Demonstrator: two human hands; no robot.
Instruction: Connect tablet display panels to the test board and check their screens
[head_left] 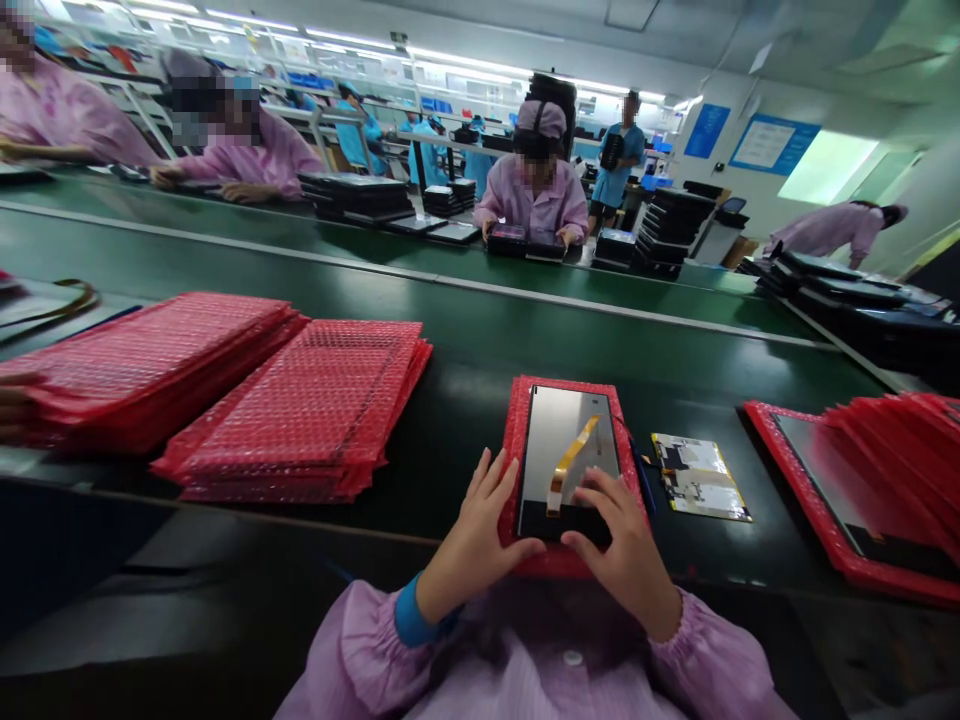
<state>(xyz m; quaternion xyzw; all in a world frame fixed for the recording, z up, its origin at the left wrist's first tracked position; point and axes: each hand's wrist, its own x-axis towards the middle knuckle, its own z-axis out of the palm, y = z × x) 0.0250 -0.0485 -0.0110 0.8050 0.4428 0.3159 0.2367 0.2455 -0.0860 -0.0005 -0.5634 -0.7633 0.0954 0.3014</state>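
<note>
A flat display panel (564,440) with a yellow flex cable (568,465) lies on a red bubble-wrap bag (517,420) at the near edge of the green bench. My left hand (476,540) grips the panel's near left corner, thumb on the bottom edge and fingers along the side. My right hand (626,545) holds the near right corner, fingers resting on the panel's face. Both hands are closed on it.
Two stacks of red bubble-wrap bags (300,410) lie to the left. A small circuit board (697,475) sits right of the panel, and more bagged panels (870,480) farther right. Across the conveyor (450,300), people in pink coats work beside black tray stacks (667,225).
</note>
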